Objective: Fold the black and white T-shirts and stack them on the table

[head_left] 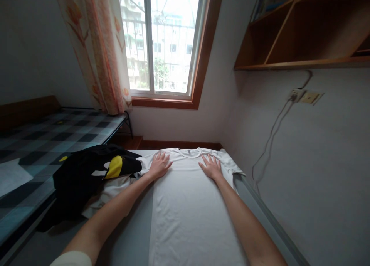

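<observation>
A white T-shirt (pixel 190 204) lies spread out on a grey-blue table (pixel 130 235), its round neckline at the far end. My left hand (pixel 160 165) rests flat on the shirt near its left shoulder, fingers spread. On the opposite shoulder, my right hand (pixel 211 167) is also laid flat with the fingers apart. Neither hand grips the cloth. The left sleeve reaches a black garment (pixel 83 173) with yellow and white patches, which is heaped left of my left arm. Under that heap, a pale cloth (pixel 112 191) partly shows.
A bed (pixel 86 129) with a checked cover stands at the left, with a white sheet (pixel 13 175) on it. Behind are a curtain (pixel 101 54) and a window (pixel 173 46). On the right wall hang a wooden shelf (pixel 289 64) and a power cord (pixel 270 137).
</observation>
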Motion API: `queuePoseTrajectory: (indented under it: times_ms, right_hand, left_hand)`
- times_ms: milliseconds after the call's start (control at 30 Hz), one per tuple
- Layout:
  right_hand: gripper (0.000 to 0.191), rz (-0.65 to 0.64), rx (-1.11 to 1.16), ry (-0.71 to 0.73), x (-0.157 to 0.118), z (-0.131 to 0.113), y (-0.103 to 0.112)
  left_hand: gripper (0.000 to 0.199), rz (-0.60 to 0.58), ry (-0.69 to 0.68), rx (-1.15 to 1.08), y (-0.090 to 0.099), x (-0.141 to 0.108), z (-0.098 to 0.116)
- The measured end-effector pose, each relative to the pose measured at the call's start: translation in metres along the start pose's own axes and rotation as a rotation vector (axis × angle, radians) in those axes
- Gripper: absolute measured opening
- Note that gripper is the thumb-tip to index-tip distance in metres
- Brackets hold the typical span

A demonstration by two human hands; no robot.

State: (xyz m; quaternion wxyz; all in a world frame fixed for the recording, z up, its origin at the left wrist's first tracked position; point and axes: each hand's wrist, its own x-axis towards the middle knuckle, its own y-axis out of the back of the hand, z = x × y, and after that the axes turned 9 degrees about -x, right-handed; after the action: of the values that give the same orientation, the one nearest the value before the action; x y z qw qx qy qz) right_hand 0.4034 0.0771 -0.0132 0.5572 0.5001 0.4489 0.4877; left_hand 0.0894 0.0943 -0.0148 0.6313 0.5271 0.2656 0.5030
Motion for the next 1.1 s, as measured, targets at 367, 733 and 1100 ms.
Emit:
queuePoseTrajectory:
  times_ms: [367, 733, 1100]
  right_hand:
    - [0.06, 0.192, 0.089, 0.023, -0.012, 0.015, 0.005]
    - [0.072, 0.018, -0.057, -0.349, -0.058, 0.123, -0.001]
    - [0.073, 0.125, -0.136, -0.011, -0.083, 0.047, 0.005]
  left_hand:
    - [0.055, 0.083, 0.126, 0.093, 0.026, -0.036, -0.019]
    - [0.06, -0.007, 0.126, 0.063, 0.018, -0.053, -0.006]
    - [0.058, 0.009, -0.002, 0.023, 0.017, -0.088, 0.023]
